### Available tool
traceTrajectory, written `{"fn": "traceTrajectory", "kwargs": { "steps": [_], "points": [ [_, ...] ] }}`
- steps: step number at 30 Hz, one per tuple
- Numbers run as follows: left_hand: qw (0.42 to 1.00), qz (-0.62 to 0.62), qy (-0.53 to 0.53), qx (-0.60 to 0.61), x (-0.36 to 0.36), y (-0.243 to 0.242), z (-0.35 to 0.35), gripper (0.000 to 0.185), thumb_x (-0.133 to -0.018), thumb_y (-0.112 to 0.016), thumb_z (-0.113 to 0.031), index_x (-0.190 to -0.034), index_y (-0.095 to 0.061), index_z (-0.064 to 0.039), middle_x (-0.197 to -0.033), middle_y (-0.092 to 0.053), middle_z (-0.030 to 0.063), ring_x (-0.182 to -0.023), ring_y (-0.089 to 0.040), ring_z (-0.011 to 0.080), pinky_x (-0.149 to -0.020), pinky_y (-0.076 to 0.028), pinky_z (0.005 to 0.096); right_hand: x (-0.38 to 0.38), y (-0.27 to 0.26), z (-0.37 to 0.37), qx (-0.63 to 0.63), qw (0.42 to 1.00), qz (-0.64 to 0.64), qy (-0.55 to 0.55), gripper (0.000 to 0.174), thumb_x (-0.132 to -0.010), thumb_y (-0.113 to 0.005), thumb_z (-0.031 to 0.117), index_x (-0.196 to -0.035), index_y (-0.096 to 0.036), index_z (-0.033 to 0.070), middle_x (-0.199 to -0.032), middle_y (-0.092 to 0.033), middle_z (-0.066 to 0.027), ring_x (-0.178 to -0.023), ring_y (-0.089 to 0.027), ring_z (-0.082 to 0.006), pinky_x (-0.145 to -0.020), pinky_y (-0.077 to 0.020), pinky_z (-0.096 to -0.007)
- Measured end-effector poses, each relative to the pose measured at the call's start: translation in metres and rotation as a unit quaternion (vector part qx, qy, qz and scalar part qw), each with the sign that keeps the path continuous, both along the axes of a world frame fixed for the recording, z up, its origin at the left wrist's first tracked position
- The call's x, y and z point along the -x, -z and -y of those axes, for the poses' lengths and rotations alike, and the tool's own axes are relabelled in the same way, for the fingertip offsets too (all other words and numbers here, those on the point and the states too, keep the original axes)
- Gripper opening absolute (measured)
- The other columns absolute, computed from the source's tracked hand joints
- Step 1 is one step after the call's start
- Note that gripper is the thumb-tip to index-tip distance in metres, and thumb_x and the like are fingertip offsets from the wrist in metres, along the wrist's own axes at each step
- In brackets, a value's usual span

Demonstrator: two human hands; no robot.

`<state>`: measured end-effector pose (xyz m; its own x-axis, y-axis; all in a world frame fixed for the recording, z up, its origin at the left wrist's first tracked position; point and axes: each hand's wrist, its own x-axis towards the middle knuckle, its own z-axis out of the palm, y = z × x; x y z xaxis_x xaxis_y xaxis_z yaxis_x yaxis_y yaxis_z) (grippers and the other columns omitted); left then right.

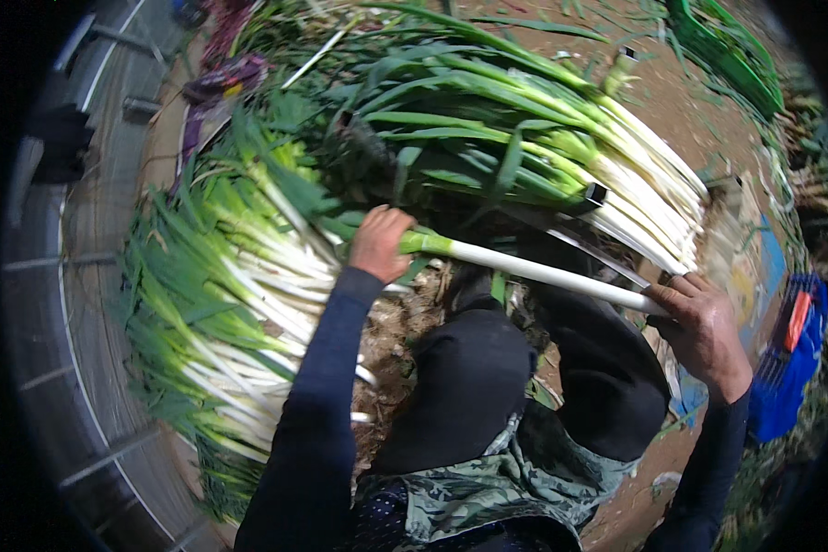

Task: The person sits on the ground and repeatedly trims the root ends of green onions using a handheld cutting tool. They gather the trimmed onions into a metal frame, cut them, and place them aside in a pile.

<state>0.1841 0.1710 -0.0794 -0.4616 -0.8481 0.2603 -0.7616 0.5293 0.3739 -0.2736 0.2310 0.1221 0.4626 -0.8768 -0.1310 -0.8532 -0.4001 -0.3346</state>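
A long green onion (552,272) with a thick white stalk stretches across in front of my knees. My left hand (382,243) grips it where the green leaves begin. My right hand (701,327) closes around its white root end. A narrow metal strip, perhaps a knife blade (597,255), runs up to my right fingers; whether I hold it is unclear. Beyond it, a bundle of trimmed green onions (635,179) lies between upright posts (595,194), white ends to the right. Left of my left arm spreads a loose pile of green onions (248,331).
Dark-trousered knees (476,372) are close below the stalk. A green plastic crate (731,55) stands at the upper right. A blue item with an orange-red part (790,359) lies at the right. Sheeting on a metal frame (86,331) borders the left. Leaf scraps litter the soil.
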Motion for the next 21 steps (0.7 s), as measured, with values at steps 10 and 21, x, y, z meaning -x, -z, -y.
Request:
{"fn": "traceTrajectory", "kwargs": {
  "steps": [10, 21],
  "points": [
    [0.993, 0.113, 0.022, 0.023, 0.037, -0.152, 0.023, 0.057, -0.071, -0.061, 0.002, -0.127, -0.068, -0.01, -0.123, -0.074, 0.014, -0.108, -0.071, 0.0317, -0.095, -0.054, 0.0437, 0.019, 0.028, -0.001, 0.098, 0.994, 0.034, 0.03, 0.037, -0.081, -0.078, 0.021, -0.117, -0.073, 0.016, -0.09, -0.066, -0.0072, -0.082, -0.069, -0.0296, -0.068, -0.0545, -0.0417],
    [0.909, 0.265, 0.059, 0.315, 0.143, -0.221, 0.115, 0.053, -0.083, -0.061, 0.005, -0.131, -0.07, -0.016, -0.125, -0.074, 0.0054, -0.121, -0.068, 0.0226, -0.115, -0.043, 0.0439, 0.069, 0.07, 0.043, 0.199, 0.937, 0.191, 0.214, 0.036, -0.087, -0.08, 0.009, -0.122, -0.073, 0.01, -0.102, -0.071, -0.0101, -0.092, -0.069, -0.0306, -0.079, -0.055, -0.0399]
  ]
}}
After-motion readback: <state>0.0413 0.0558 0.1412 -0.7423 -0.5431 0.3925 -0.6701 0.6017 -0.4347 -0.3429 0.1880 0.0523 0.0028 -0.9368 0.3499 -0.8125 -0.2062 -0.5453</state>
